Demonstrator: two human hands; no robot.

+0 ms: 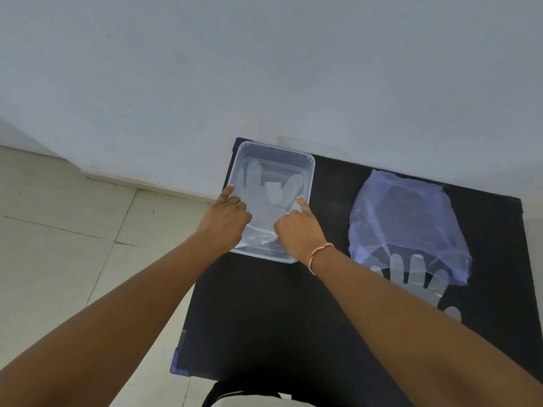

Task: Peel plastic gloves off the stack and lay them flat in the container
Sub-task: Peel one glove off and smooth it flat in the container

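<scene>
A clear rectangular plastic container (307, 164) sits at the far left of the black table. Inside it lies a translucent plastic glove (266, 192), fingers pointing away from me. My left hand (224, 218) rests at the container's left side, index finger stretched along the rim and the other fingers curled. My right hand (298, 227) is inside the near right part, index finger pointing out and pressing on the glove. To the right, the stack of gloves (417, 274) lies flat, its fingers poking out from under a bluish plastic bag (405, 218).
The black table (264, 312) stands against a pale wall (264, 69). Tiled floor (58, 215) runs along the left of the table. My right wrist wears a red and white thread band (318, 254). The table's left edge is close to the container.
</scene>
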